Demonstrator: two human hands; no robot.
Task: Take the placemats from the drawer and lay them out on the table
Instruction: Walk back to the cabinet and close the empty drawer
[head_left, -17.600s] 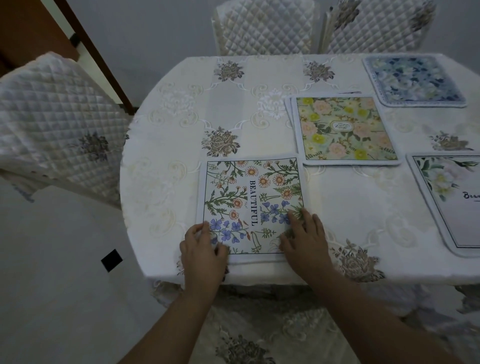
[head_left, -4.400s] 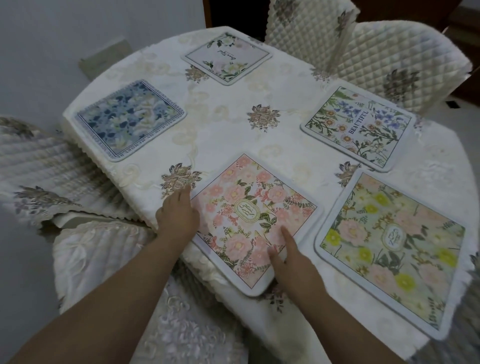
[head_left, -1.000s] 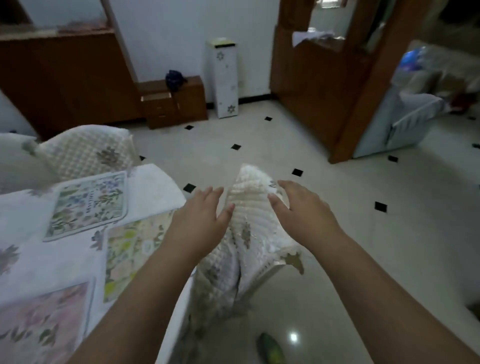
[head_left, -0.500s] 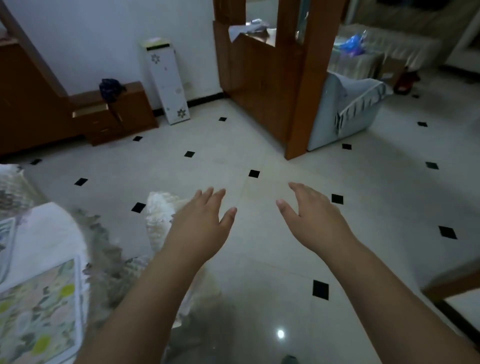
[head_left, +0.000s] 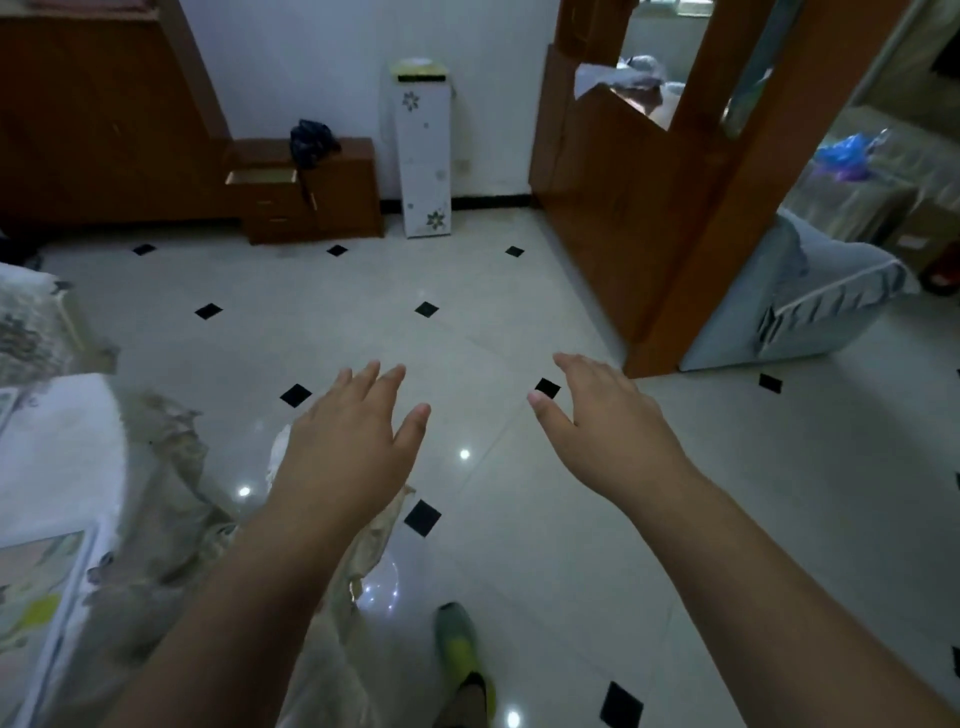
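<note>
Left of the left hand (head_left: 345, 457), a placemat (head_left: 36, 597) lies flat on the surface (head_left: 57, 447), cut off by the frame edge and blurred; it looks thin, light and flexible, best lifted by an edge or corner. Both grips are released and carry nothing, the right hand (head_left: 605, 431) beside the left over the floor (head_left: 519, 545). Well beyond them, the drawer (head_left: 262, 176) stands open, its contents hidden.

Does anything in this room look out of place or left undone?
One thing: the top drawer of the low wooden cabinet against the far wall stands pulled out. Both hands, left hand and right hand, are held out empty, fingers spread, over the tiled floor.
</note>
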